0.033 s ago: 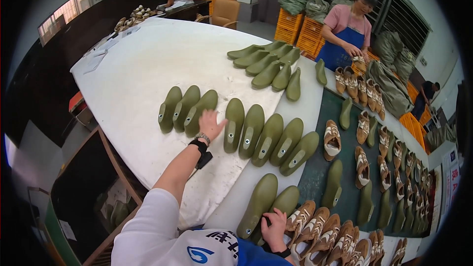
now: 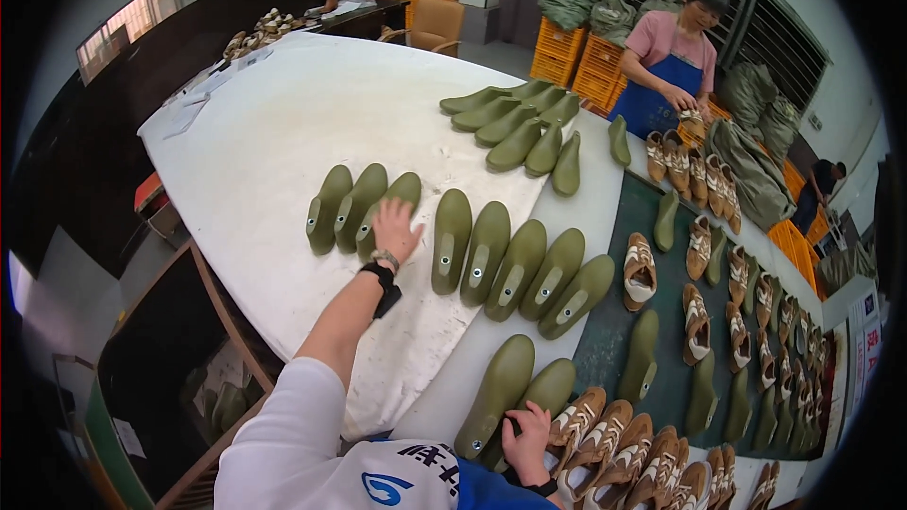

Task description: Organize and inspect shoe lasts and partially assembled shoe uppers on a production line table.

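My left hand [image 2: 397, 229] is open over the right-hand one of three green shoe lasts, its fingers spread across that shoe last [image 2: 403, 191]; whether it presses on it I cannot tell. Just right of this hand stands a row of several more green lasts [image 2: 486, 250]. Low in the view, my right hand [image 2: 529, 439] is curled round the heel end of a green shoe last [image 2: 550, 387], and a small black patch shows between thumb and fingers. Another last [image 2: 498, 387] lies right beside it, to the left. Brown and white sneakers [image 2: 578, 416] are lined up close to my right hand.
A white-covered table [image 2: 255, 132] spreads ahead, with more lasts [image 2: 510, 123] at its far side. On the right, a dark green board [image 2: 605, 354] bears rows of sneakers and lasts. Across the table a person in a blue apron [image 2: 652, 94] handles a shoe. Orange crates [image 2: 557, 47] stand behind.
My left hand has shifted slightly left, from the gap between the two groups of lasts onto the right-hand last of the three. The right hand stays where it was.
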